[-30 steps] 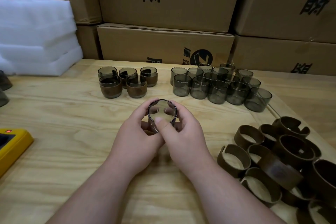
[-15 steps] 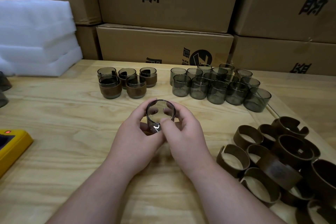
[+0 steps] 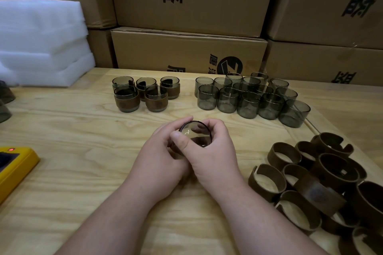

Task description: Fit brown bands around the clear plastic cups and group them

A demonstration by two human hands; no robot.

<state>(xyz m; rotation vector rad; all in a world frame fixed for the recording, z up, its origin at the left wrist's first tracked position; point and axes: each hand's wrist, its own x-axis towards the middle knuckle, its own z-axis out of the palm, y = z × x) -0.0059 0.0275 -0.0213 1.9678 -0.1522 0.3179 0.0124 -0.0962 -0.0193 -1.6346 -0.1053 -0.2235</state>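
I have one clear cup (image 3: 195,135) cradled in both hands above the middle of the bench (image 3: 62,130). My left hand (image 3: 159,157) curls under and round its left side, thumb pressed on the near wall, while my right hand (image 3: 209,151) wraps the right side, fingers (image 3: 215,128) hooked over the far rim. I hold it this way so I can turn it and seat a band. The cup lies tipped: its open mouth faces up towards me, its axis leaning back from upright. Whether a band is already on it I can't tell; my hands hide its wall. Finished banded cups (image 3: 145,94) stand grouped far left, bare cups (image 3: 248,97) far right, loose brown bands (image 3: 310,176) near right.
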